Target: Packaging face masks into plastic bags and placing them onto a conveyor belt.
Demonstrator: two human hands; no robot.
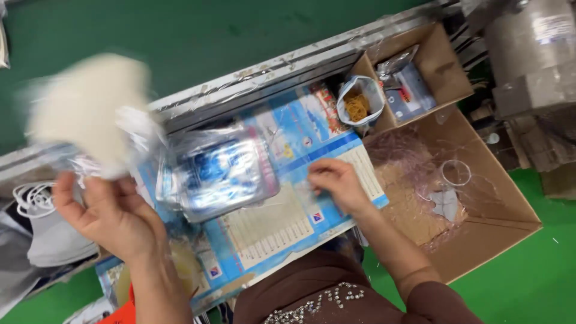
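Two hands at work: left hand [111, 210], at nine o'clock, grips a blurred cream pad in clear plastic [90, 108]. Right hand [336, 183] presses flat, fingers narrow, on the blue printed sheet [282, 222]; a shiny blue packet [219, 171] lies between, open cardboard box [480, 234] at three o'clock.

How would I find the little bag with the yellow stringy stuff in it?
Look first at the big brown cardboard box on the right side of the picture. Just above it sits a smaller open box, and the small clear bag stands at that box's left edge. It alone holds a tangle of yellow-orange bands.
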